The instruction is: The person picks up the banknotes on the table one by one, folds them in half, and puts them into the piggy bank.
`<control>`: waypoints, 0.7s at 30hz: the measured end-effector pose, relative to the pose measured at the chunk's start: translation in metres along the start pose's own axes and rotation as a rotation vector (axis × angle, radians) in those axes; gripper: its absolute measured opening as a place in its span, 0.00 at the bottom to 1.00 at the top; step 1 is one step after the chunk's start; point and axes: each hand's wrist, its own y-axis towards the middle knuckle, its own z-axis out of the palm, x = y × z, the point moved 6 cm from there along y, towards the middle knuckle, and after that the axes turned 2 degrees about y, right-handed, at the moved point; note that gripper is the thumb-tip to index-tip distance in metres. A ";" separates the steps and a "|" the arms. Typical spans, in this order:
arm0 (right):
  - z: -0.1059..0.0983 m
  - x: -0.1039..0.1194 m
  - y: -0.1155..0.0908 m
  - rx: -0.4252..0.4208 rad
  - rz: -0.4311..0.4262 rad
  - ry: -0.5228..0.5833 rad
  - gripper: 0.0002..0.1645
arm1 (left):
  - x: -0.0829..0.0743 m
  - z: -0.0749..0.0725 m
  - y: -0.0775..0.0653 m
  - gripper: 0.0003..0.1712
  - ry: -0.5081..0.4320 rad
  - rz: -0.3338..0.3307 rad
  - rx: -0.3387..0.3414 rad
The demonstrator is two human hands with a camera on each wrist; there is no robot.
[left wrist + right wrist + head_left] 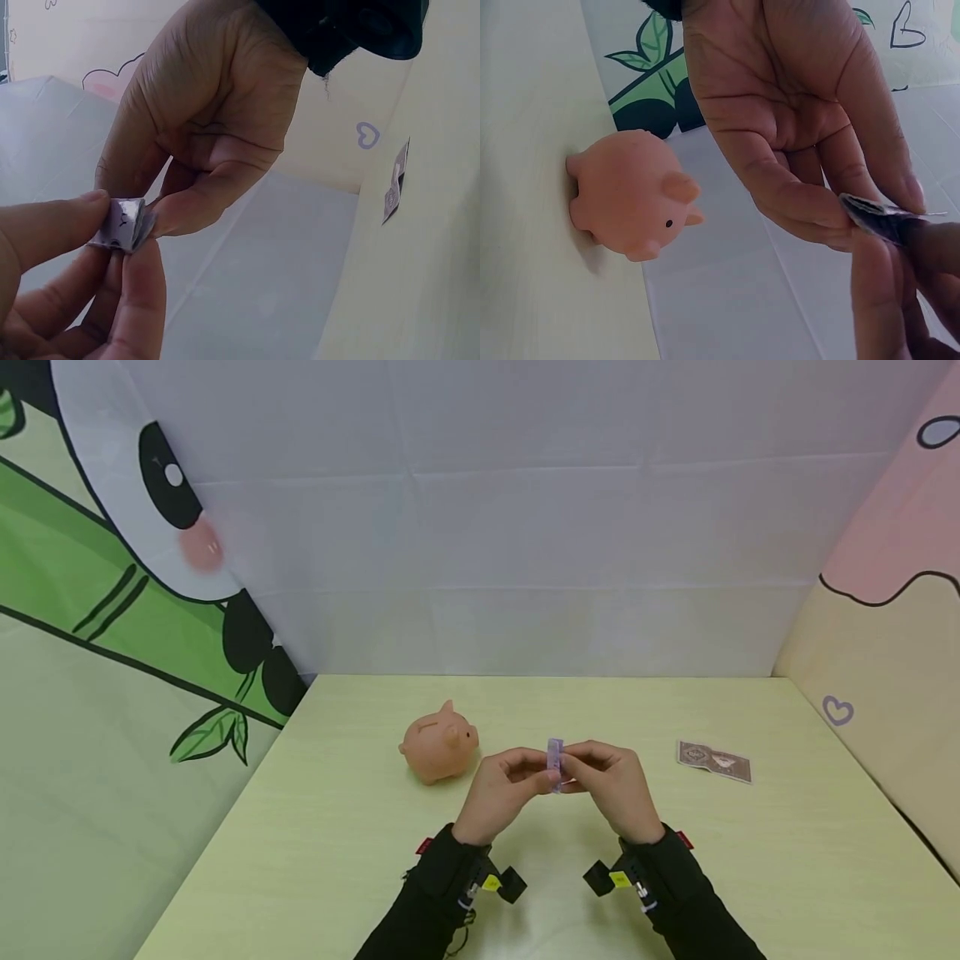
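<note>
A small purple folded paper note (555, 755) is held up between the two hands above the middle of the table. My left hand (501, 793) pinches its left side between thumb and fingers. From the other side my right hand (613, 787) pinches it too, the fingertips of both hands close together. In the left wrist view the folded note (124, 223) shows several layers and dark printed marks. Its folded edge (870, 210) appears in the right wrist view. Left of the hands stands a pink piggy bank (438, 745), with a slot on its back.
A creased, brownish printed paper note (714, 762) lies on the pale yellow table (360, 852) to the right of the hands. Behind the table hangs a white cloth (525, 543), and printed cloth panels border both sides.
</note>
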 end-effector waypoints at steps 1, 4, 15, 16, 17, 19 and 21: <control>0.000 0.000 0.000 0.001 0.003 -0.005 0.13 | 0.000 0.000 0.000 0.15 -0.003 -0.001 0.001; 0.000 0.000 0.000 0.006 0.009 -0.016 0.13 | 0.000 0.000 0.000 0.14 -0.008 -0.004 0.000; -0.001 0.004 -0.001 0.017 -0.008 -0.056 0.18 | 0.000 -0.001 0.001 0.12 0.000 -0.008 -0.036; -0.001 0.004 -0.001 0.014 -0.011 -0.063 0.19 | 0.000 -0.001 0.001 0.12 -0.002 -0.007 -0.037; -0.001 0.004 -0.002 0.012 -0.016 -0.074 0.18 | 0.000 -0.001 0.001 0.12 -0.005 -0.007 -0.036; -0.001 0.005 -0.002 0.017 -0.025 -0.091 0.18 | 0.000 0.000 0.001 0.12 -0.007 -0.006 -0.031; -0.001 0.006 -0.003 0.025 -0.033 -0.105 0.17 | 0.001 0.000 0.001 0.12 -0.008 -0.006 -0.025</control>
